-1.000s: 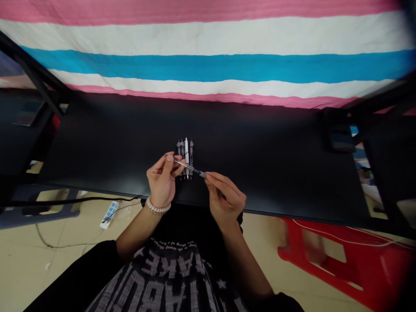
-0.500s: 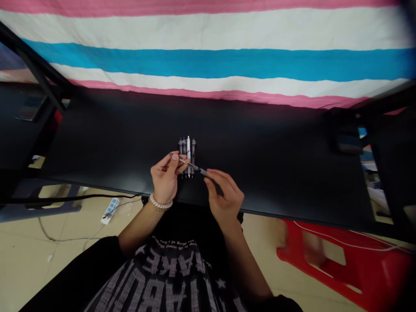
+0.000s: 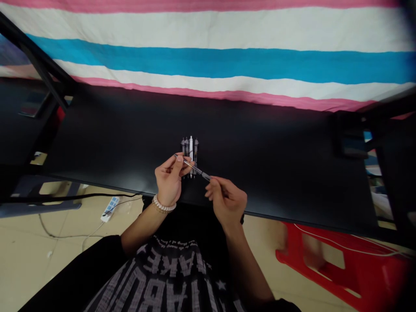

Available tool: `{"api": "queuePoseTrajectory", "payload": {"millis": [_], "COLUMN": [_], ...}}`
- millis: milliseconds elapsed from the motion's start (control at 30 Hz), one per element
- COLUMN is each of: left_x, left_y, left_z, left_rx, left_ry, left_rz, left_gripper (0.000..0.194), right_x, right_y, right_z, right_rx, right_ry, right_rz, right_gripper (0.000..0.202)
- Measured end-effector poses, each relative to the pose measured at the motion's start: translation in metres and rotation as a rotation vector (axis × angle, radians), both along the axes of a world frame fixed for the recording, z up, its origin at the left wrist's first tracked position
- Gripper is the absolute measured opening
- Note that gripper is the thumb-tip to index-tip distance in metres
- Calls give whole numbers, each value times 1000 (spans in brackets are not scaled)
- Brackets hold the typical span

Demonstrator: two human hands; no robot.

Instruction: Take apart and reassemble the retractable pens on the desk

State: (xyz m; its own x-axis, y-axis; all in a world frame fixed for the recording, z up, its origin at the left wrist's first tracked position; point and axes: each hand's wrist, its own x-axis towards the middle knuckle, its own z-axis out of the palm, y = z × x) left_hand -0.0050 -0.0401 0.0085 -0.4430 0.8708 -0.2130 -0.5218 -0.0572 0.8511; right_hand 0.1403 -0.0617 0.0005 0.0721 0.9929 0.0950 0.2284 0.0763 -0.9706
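Between my two hands a slim pen (image 3: 196, 169) slants down to the right, over the row on the table. My left hand (image 3: 169, 178) pinches its upper, clear end between thumb and fingers. At the lower, dark grey end, my right hand (image 3: 228, 199) closes thumb and fingers on the pen. Just beyond, several pens lie side by side on the black tabletop: a white pen (image 3: 191, 143) among dark, see-through pens (image 3: 196, 145). My left fingers cover part of that row. Whether the held pen's two parts are joined is too small to tell.
A striped cloth (image 3: 208, 60) hangs along the table's back edge. On the black table (image 3: 276, 164) a dark flat object (image 3: 351, 141) lies at the right. Below are a red plastic stool (image 3: 325, 264) and a white power strip (image 3: 109, 209) with cables on the floor.
My right hand has shifted slightly down, its fingers curling more around the pen's lower end. My left hand keeps its pinch. The whole view has shifted a little.
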Motion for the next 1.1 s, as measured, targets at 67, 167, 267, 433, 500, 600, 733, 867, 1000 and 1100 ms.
{"api": "queuePoseTrajectory", "payload": {"millis": [67,167,267,433,500,600,733,867,1000,1100], "left_x": [-1,-1,-2,-8,-13,-17,-11,-5,-7,-8], "left_y": [0,1,0,-1,0,3,2,-2,-4,-3], "left_z": [0,0,1,6,9,14,23,38,46,46], "left_rx": [5,11,27,130,177,181,130,60,-40,-67], "left_ry": [-8,6,41,23,26,55,-10,-332,-488,-526], "left_rz": [-3,6,-40,-186,-233,-231,-217,-206,-156,-137], "left_gripper": [26,25,24,21,21,25,28,37,31,26], "right_x": [-2,-3,-4,-12,-17,-24,-26,-22,-22,-23], "right_y": [0,2,4,0,-6,-17,-24,-26,-30,-31], "right_z": [0,0,1,7,10,11,8,3,-4,-7], "right_rx": [-9,-7,-230,-677,-821,-778,-388,-157,-28,51], "right_ry": [44,48,143,613,744,761,444,78,-57,-99], "right_rz": [-24,-17,56,186,307,373,250,291,305,259], "right_gripper": [19,23,47,63,62,57,40,25,22,21]}}
